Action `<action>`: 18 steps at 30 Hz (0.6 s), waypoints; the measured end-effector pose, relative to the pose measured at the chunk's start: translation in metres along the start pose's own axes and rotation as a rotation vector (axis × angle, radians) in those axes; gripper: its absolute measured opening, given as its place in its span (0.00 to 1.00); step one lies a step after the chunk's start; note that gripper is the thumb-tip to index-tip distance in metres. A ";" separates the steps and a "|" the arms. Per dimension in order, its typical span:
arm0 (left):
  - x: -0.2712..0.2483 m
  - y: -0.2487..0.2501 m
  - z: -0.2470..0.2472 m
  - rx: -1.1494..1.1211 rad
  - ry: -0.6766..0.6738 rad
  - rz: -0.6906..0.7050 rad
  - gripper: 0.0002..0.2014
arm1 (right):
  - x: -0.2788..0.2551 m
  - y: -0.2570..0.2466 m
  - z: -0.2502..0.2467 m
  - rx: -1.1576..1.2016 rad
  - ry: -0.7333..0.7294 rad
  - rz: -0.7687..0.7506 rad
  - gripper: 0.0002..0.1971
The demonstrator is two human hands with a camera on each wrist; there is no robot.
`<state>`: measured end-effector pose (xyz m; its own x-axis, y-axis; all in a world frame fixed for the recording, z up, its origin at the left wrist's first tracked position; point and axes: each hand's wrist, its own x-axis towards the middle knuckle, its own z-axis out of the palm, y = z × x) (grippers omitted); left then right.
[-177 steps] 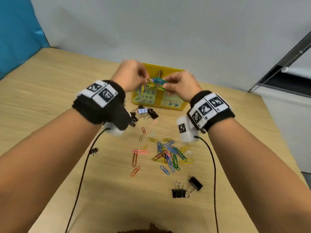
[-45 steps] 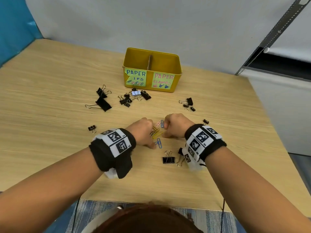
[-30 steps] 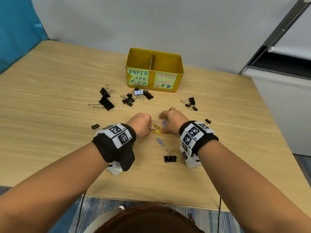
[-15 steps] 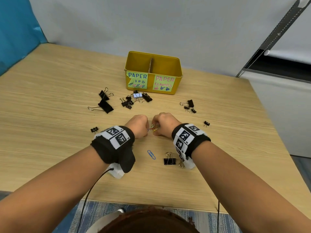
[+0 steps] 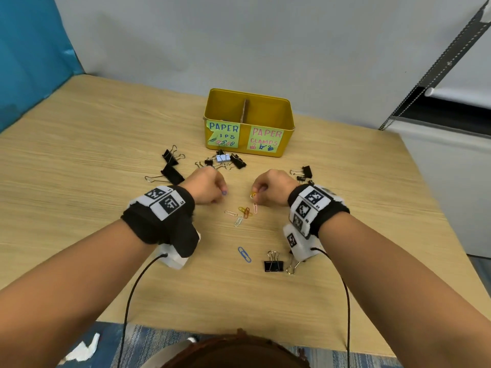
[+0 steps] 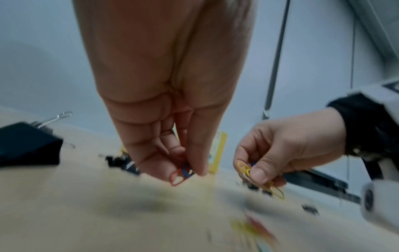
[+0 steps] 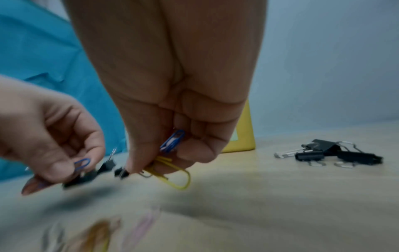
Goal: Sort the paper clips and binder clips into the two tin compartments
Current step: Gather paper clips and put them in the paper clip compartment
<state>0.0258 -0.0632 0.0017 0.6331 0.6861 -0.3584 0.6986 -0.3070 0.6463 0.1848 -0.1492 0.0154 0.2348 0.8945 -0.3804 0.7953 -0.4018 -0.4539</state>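
Observation:
My left hand [image 5: 210, 188] hovers just above the table and pinches a small bunch of paper clips [image 6: 182, 172], red and blue. Beside it, my right hand [image 5: 265, 187] pinches yellow and blue paper clips [image 7: 170, 165]. Between the hands a few loose paper clips [image 5: 243, 212] lie on the wood, and a single blue paper clip [image 5: 244, 254] lies nearer me. The yellow tin [image 5: 288, 134] stands behind, split by a divider, labelled PAPER CLIPS at left and PAPER CLAMPS at right.
Black binder clips lie scattered: a cluster [image 5: 225, 160] before the tin, two [image 5: 171, 166] to the left, some [image 5: 304, 172] at right, one [image 5: 273, 262] near my right wrist. Cables trail from both wrists over the table's near edge.
The hands were pressed together over the paper clip pile; now they have drawn apart, each holding some clips, and a few clips lie loose between them.

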 end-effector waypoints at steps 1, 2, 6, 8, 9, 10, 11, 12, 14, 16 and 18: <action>0.004 0.002 -0.008 -0.083 0.023 0.013 0.14 | 0.003 -0.001 -0.009 0.098 0.016 -0.001 0.11; 0.010 0.004 -0.019 -0.166 0.058 0.034 0.13 | 0.008 -0.004 -0.020 0.189 0.035 -0.012 0.10; 0.032 0.025 -0.063 -0.533 0.224 0.150 0.11 | 0.032 -0.030 -0.064 0.556 0.195 -0.118 0.07; 0.048 0.036 -0.085 -0.646 0.320 0.196 0.10 | 0.051 -0.047 -0.082 0.671 0.272 -0.150 0.11; 0.056 0.041 -0.093 -0.673 0.364 0.215 0.10 | 0.062 -0.055 -0.090 0.708 0.317 -0.146 0.11; 0.068 0.044 -0.101 -0.683 0.410 0.223 0.10 | 0.077 -0.063 -0.096 0.738 0.366 -0.140 0.11; 0.078 0.046 -0.106 -0.677 0.452 0.220 0.08 | 0.089 -0.071 -0.099 0.751 0.417 -0.123 0.11; 0.088 0.048 -0.110 -0.660 0.491 0.205 0.05 | 0.102 -0.076 -0.101 0.734 0.468 -0.091 0.09; 0.102 0.051 -0.112 -0.626 0.555 0.165 0.08 | 0.121 -0.084 -0.099 0.643 0.511 -0.015 0.04; 0.112 0.051 -0.109 -0.558 0.568 0.133 0.10 | 0.138 -0.086 -0.093 0.572 0.475 0.069 0.09; 0.113 0.050 -0.105 -0.362 0.568 0.114 0.12 | 0.143 -0.083 -0.089 0.511 0.382 0.109 0.11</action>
<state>0.0976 0.0678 0.0642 0.3543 0.9325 0.0706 0.4193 -0.2259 0.8793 0.2020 0.0298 0.0697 0.5566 0.8122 -0.1747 0.4117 -0.4523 -0.7911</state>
